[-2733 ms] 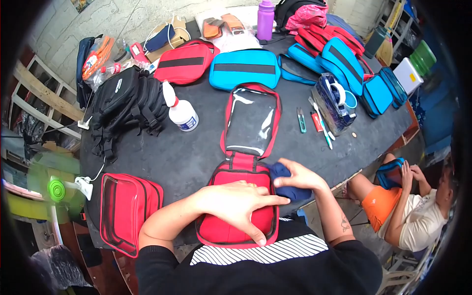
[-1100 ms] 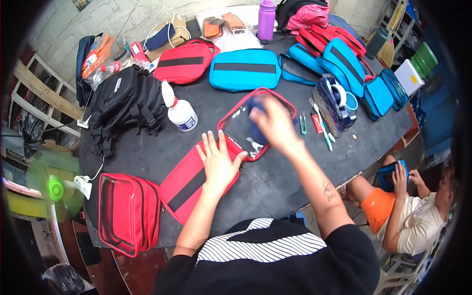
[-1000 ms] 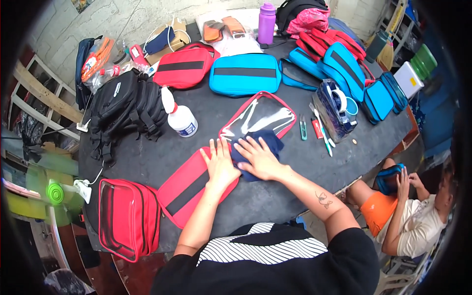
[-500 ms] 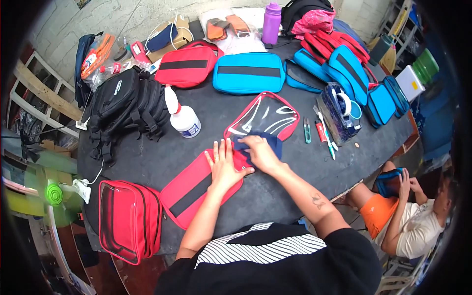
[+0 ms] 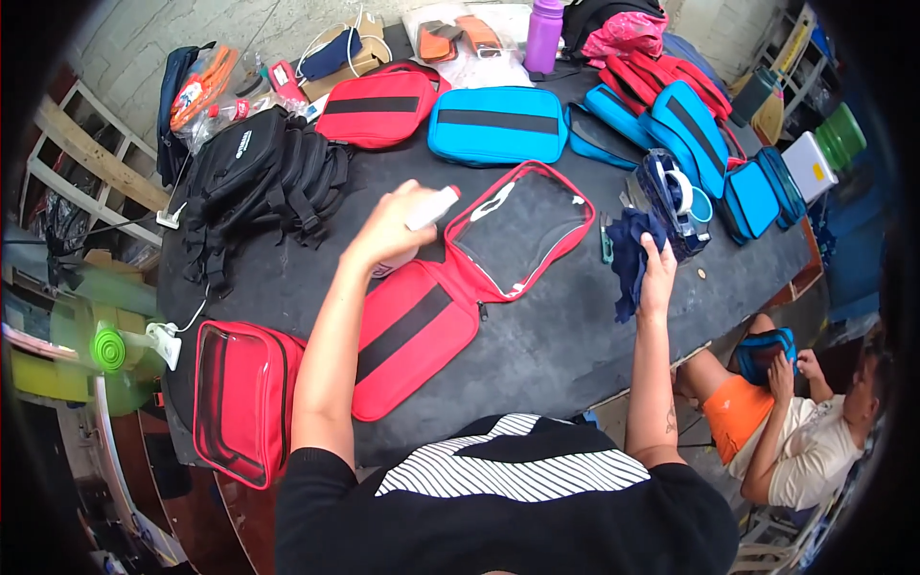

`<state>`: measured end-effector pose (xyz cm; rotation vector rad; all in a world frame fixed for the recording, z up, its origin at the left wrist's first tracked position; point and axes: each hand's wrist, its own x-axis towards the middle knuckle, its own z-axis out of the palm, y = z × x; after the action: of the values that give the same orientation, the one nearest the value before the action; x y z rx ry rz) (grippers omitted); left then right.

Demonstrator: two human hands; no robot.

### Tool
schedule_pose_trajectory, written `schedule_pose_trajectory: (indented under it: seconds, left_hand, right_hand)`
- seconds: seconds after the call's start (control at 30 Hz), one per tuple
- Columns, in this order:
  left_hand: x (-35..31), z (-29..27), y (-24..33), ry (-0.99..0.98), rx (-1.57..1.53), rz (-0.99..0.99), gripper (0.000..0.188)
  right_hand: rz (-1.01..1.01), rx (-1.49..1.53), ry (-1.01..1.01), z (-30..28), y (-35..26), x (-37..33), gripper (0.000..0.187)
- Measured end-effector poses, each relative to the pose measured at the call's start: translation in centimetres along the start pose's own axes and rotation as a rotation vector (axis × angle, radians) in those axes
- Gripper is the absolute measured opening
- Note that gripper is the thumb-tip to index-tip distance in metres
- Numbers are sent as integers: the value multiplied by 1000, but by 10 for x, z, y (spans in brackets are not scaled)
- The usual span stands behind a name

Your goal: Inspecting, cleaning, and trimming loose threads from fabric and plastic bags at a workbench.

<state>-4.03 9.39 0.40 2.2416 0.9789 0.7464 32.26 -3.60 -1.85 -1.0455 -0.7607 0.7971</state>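
Observation:
My left hand [image 5: 395, 222] is closed around a white spray bottle [image 5: 434, 208], its nozzle pointing toward the clear panel of a red pouch [image 5: 443, 356]. That pouch lies unfolded on the dark table: the clear panel with red trim is on the far side, and the red panel with a black strip is nearer me. To the right, my right hand [image 5: 655, 278] grips a crumpled navy cloth [image 5: 628, 257], raised beside the pouch and partly covering the small tools behind it. Most of the bottle's body is hidden by my left hand and forearm.
A red clear-fronted bag [image 5: 240, 398] stands at the near left edge. A black backpack [image 5: 240, 182] sits at the left. Red [image 5: 374, 110] and blue pouches [image 5: 495, 125] line the back, with a purple bottle [image 5: 543, 38]. A seated person [image 5: 800, 422] handles a blue pouch at right.
My left hand has left the pouch and taken up the spray bottle. My right hand has lifted the navy cloth off the pouch and moved right. The clear panel now lies uncovered.

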Motion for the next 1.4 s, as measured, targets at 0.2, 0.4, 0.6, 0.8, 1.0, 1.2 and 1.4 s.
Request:
schedule_pose_trajectory:
  seconds: [0.2, 0.4, 0.6, 0.8, 1.0, 1.2, 1.4]
  left_hand:
    - [-5, 17, 17, -372, 273, 0, 36]
    - [0, 11, 9, -29, 244, 88, 33]
    - [8, -1, -38, 749, 94, 7, 77]
    - [-43, 85, 40, 684, 354, 7, 65]
    - [-55, 142, 7, 180, 539, -385, 60]
    - [-46, 147, 15, 251, 552, -390, 61]
    - [-53, 146, 7, 194, 612, -398, 63]
  right_hand:
    - [19, 66, -5, 1, 5, 4, 31]
    - [42, -7, -25, -5, 20, 9, 31]
    - [-66, 79, -81, 35, 21, 20, 32]
    - [-101, -551, -128, 96, 22, 12, 32]
    - [-536, -1293, -1016, 116, 122, -12, 56]
    - [-504, -1653, -254, 126, 153, 47, 60]
    - [-304, -1454, -726, 127, 106, -46, 58]
